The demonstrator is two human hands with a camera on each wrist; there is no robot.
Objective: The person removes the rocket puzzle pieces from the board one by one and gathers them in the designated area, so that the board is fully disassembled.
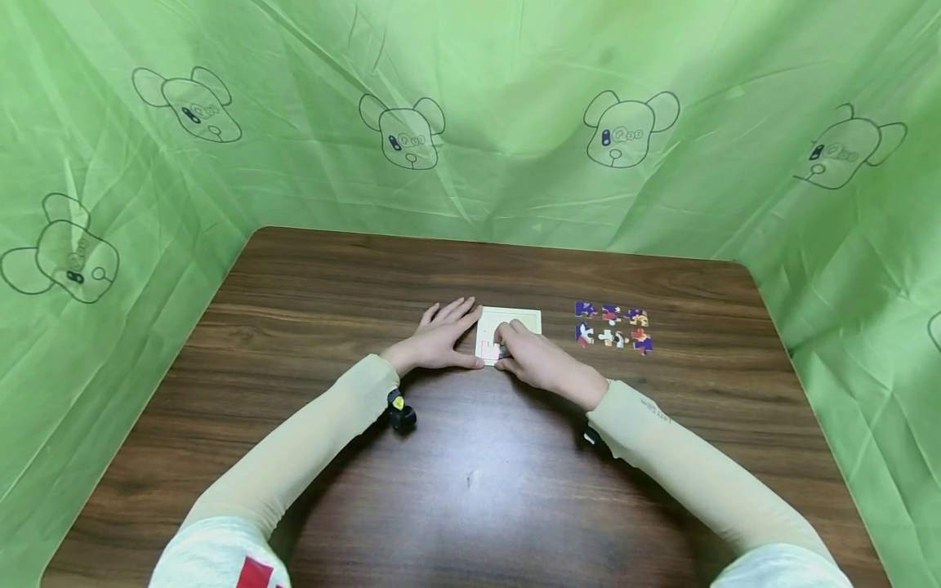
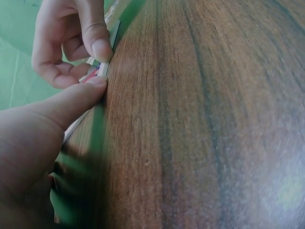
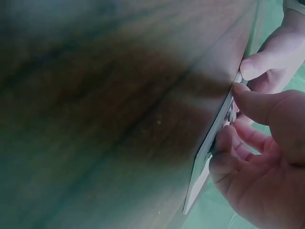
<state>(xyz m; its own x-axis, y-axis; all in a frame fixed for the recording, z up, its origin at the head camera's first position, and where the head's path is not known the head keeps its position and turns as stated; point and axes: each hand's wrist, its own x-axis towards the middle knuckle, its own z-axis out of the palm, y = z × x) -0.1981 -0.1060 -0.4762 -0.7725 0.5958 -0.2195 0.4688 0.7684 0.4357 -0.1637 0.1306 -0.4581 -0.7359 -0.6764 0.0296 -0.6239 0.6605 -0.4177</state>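
Observation:
A small pale square puzzle board point(image 1: 520, 317) lies flat on the table, and a pinkish-white patch point(image 1: 488, 351) shows in its near left corner. My left hand point(image 1: 443, 336) rests spread at the board's left side, its thumb touching the near edge. Over the board, my right hand point(image 1: 539, 356) has its fingers curled and pinches a small coloured puzzle piece point(image 1: 503, 352), mostly hidden by the fingers. From the left wrist view, red and blue bits of the piece point(image 2: 91, 73) show beside the right fingers. The right thumb point(image 3: 259, 102) lies at the board's edge in the right wrist view.
Several loose jigsaw pieces point(image 1: 613, 336), purple, red, white and orange, lie in two rows to the right of the board. The brown wooden table point(image 1: 470, 474) is surrounded by a green curtain point(image 1: 478, 196) at the back and sides.

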